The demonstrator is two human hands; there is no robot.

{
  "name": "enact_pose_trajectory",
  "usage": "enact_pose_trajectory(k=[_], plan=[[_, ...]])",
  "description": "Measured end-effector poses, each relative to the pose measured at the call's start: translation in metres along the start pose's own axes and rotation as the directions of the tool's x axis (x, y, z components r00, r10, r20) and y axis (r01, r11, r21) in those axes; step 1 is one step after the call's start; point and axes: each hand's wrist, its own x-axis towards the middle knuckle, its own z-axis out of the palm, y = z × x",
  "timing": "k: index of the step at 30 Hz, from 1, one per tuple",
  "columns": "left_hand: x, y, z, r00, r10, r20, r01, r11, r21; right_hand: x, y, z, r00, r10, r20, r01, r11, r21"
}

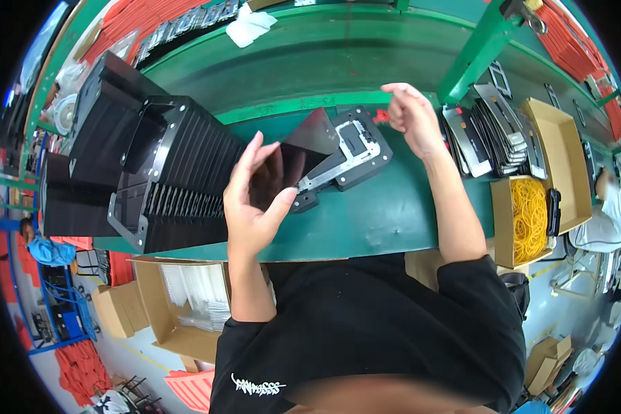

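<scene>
My left hand is curved around the edge of a thin, dark glossy panel, thumb on the near side and fingers on the far side. The panel stands tilted beside a black fixture block. On that block lies a silver-grey metal frame with a dark rectangular opening; the panel hides part of it. My right hand is raised to the right of the fixture, apart from it. Its fingers are bent and close together, and anything between them is too small to make out.
Black slotted racks stand at left. Stacked metal frames lie at right, near a cardboard box of yellow bands and a cardboard tray. A green post rises behind. An open carton sits below the bench edge.
</scene>
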Motion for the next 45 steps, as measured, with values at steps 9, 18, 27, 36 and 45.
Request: enact_pose_trajectory(k=[9, 18, 27, 36, 45], plan=[[0.023, -0.002, 0.043, 0.985, -0.017, 0.174, -0.093, 0.793, 0.601, -0.003, 0.021, 0.017, 0.974, 0.053, -0.22, -0.139, 0.906, -0.399], [0.035, -0.015, 0.062, 0.992, -0.036, 0.124, -0.052, 0.768, 0.638, -0.003, 0.007, 0.005, 0.956, 0.29, -0.033, -0.275, 0.858, -0.433], [0.03, -0.007, 0.06, 0.977, 0.035, 0.21, -0.172, 0.707, 0.686, -0.006, 0.016, -0.015, 0.927, 0.315, 0.204, -0.151, 0.81, -0.567], [0.028, -0.018, 0.047, 0.973, 0.081, 0.218, -0.202, 0.759, 0.619, -0.01, 0.011, -0.004, 0.926, 0.332, 0.178, -0.128, 0.722, -0.68], [0.024, -0.017, 0.044, 0.972, 0.074, 0.222, -0.199, 0.758, 0.621, -0.012, 0.011, -0.003, 0.91, 0.357, 0.21, -0.132, 0.73, -0.67]])
